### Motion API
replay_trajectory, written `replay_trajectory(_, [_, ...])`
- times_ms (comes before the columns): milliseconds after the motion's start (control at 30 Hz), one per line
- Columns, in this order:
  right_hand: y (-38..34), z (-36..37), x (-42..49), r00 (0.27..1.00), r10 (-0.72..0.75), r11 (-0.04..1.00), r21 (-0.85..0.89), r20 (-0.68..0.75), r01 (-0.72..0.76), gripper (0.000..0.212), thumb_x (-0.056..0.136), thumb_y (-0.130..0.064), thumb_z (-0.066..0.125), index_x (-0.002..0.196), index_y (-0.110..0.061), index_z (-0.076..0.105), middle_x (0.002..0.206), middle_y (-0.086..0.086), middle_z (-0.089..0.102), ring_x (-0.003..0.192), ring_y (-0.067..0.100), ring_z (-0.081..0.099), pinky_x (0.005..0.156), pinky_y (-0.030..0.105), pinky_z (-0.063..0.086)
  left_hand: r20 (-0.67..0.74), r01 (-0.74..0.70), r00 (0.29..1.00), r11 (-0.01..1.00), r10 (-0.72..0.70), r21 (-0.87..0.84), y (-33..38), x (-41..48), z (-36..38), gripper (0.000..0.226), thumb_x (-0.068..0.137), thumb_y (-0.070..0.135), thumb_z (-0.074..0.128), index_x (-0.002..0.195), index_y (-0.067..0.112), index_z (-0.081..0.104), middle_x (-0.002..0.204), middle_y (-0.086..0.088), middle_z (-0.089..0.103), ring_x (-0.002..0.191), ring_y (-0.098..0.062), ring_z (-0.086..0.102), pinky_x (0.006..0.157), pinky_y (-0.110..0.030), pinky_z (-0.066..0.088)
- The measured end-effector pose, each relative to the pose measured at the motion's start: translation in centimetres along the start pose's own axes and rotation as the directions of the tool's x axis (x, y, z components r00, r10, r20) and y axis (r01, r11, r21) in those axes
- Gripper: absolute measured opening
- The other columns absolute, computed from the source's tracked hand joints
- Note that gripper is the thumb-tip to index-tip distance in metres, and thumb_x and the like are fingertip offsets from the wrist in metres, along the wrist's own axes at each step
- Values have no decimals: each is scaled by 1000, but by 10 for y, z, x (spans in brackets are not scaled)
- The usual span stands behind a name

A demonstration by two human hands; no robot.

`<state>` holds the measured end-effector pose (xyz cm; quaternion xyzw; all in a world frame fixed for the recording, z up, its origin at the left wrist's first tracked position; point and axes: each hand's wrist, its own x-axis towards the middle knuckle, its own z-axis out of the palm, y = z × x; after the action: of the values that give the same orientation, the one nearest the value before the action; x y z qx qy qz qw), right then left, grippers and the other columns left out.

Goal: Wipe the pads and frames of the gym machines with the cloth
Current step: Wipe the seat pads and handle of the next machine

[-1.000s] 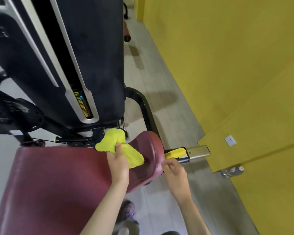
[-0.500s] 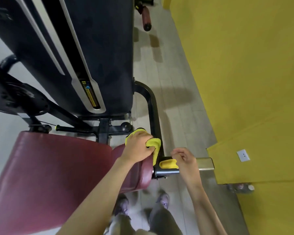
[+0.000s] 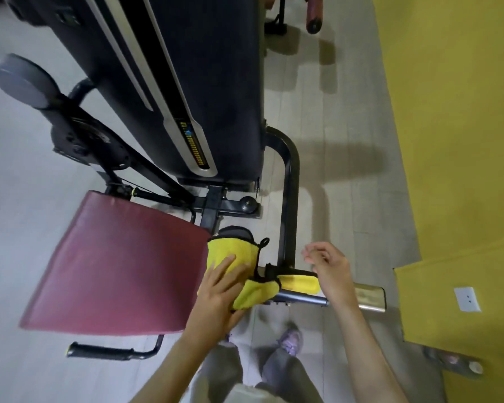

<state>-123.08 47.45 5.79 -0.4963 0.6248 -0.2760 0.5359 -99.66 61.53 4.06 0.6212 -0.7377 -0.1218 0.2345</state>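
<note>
Your flat left hand [image 3: 218, 289] presses the fluffy yellow cloth [image 3: 233, 254] on the right edge of the dark red pad [image 3: 114, 263], your loosely curled right hand [image 3: 330, 269] holds nothing, and the black steel frame [image 3: 289, 199] seems not wiped yet.

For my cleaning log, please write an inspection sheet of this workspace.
Surface: maroon padded seat, one end covered by the cloth.
Job's things: yellow microfibre cloth draped over the seat's end; black metal frame tube beside it.
Clutter: blurred bottle-like item on floor by wall.
Hands: left hand presses cloth with flat fingers; right hand loosely curled, empty, above yellow-gripped handle.
Cables: nothing seen.
Surroundings: yellow wall, white socket, pale tiled floor.
</note>
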Motion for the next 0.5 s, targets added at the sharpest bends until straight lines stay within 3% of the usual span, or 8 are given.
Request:
replay_trajectory(133, [-4, -11, 9, 999, -14, 1000, -18, 44, 14, 11, 97, -27, 65, 91, -34, 72, 92, -11, 78, 98, 17, 72, 97, 54, 54, 12, 56, 998, 997, -57, 54, 3, 6, 6, 52, 73, 32, 74, 125, 24, 70, 162, 5, 39, 155, -33, 23, 109, -64, 39])
replay_trajectory(233, [-9, -15, 13, 999, -23, 1000, -1, 42, 23, 17, 98, -24, 63, 89, -36, 72, 92, -11, 78, 101, 18, 71, 97, 49, 54, 41, 87, 995, 992, -91, 94, -6, 42, 2, 56, 78, 41, 70, 132, 26, 66, 161, 4, 40, 155, -32, 21, 121, -54, 29])
replay_trajectory(333, [-5, -12, 12, 999, -12, 1000, 7, 48, 11, 14, 99, -26, 63, 92, -34, 71, 91, -12, 78, 100, 16, 72, 95, 47, 54, 101, 201, 973, 976, -209, 85, -24, 90, -2, 58, 80, 50, 66, 127, 17, 70, 145, -5, 57, 143, -33, 41, 123, -48, 28])
replay_trajectory(367, [-3, -10, 10, 999, -5, 1000, 9, 48, 5, 13, 99, -25, 63, 93, -32, 71, 91, -12, 78, 98, 15, 72, 94, 45, 54, 160, 283, 944, 958, -288, 55, -28, 109, -4, 58, 79, 51, 63, 121, 12, 72, 135, -9, 64, 133, -33, 51, 117, -45, 36])
replay_trajectory(433, [2, -4, 2, 999, 5, 1000, 17, 50, -6, 14, 99, -20, 63, 92, -29, 72, 88, -11, 78, 94, 14, 74, 90, 40, 54, 296, 455, 849, 890, -437, 9, -31, 144, -12, 57, 76, 53, 52, 99, 6, 74, 105, -15, 72, 105, -35, 64, 91, -39, 49])
replay_trajectory(467, [4, -1, -1, 999, 11, 1000, 19, 47, -12, 16, 98, -17, 63, 91, -27, 72, 87, -11, 77, 92, 14, 74, 88, 38, 54, 351, 497, 807, 867, -474, 28, -32, 153, -15, 54, 75, 52, 48, 91, 6, 71, 95, -16, 72, 96, -35, 66, 80, -37, 49])
replay_trajectory(500, [6, 2, -4, 999, 21, 1000, 19, 46, -22, 17, 98, -16, 62, 91, -27, 72, 86, -11, 77, 91, 13, 74, 87, 37, 54, 353, 483, 812, 875, -464, 39, -34, 154, -15, 50, 75, 50, 47, 86, 7, 69, 90, -15, 71, 91, -35, 65, 76, -36, 48])
